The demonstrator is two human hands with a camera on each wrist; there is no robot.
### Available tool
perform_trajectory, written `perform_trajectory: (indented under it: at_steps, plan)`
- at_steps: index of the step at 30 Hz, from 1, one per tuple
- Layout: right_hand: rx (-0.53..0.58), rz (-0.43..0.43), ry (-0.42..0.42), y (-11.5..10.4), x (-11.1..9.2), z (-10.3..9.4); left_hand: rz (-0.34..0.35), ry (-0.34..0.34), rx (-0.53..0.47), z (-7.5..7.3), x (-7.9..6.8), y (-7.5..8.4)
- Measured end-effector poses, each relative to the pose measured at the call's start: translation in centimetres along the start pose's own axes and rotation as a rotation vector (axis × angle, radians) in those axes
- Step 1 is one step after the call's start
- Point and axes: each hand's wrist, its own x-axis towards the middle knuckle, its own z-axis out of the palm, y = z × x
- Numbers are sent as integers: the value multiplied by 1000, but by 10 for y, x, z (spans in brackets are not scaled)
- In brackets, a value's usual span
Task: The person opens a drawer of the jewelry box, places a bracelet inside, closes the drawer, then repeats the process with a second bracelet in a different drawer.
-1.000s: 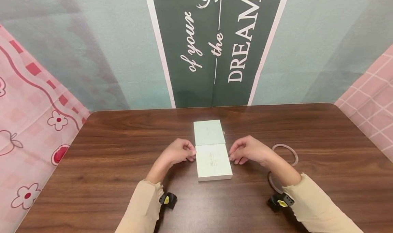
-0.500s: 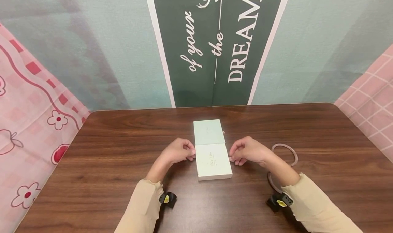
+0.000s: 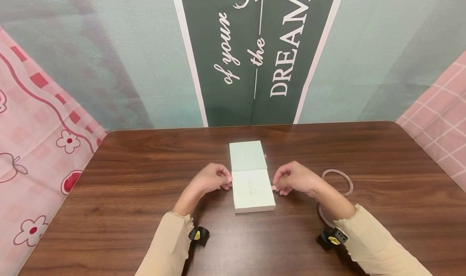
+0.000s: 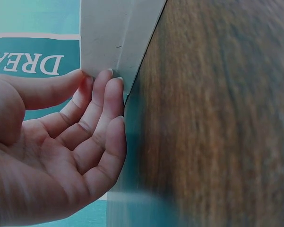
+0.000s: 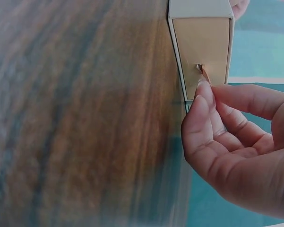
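Observation:
A white drawer box [image 3: 253, 190] with fine lettering lies on the table, its far edge against a pale mint box [image 3: 248, 155]. My left hand [image 3: 212, 178] holds the white box at its left end. In the left wrist view, the thumb tip is at the corner of the box [image 4: 116, 35] and the curved fingertips are on its side. My right hand [image 3: 296, 177] pinches a short pink ribbon tab [image 5: 205, 74] between thumb and fingers. The tab comes from a slot in the tan drawer front [image 5: 203, 42], which sits level with the white sleeve's edges.
Two pale pink rings [image 3: 342, 175] lie around the right forearm, partly hidden by it. The brown wooden table [image 3: 145, 159] ends at a hanging cloth [image 3: 160, 57] behind. A black strap [image 3: 200, 235] with a small camera sits at each wrist.
My right fingers have shifted slightly, and more of the pink ribbon tab shows between them and the box. The left hand and both boxes stay nearly as they were.

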Motion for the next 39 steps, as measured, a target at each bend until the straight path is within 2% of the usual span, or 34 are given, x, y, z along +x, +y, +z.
perform_trajectory:
  at_steps: [24, 39]
  plan:
    - [-70, 20, 52, 3, -5, -5, -6, -5, 1, -1, 0, 2]
    - [-48, 36, 73, 9, -8, -12, -4, -10, 21, -1, 0, 2]
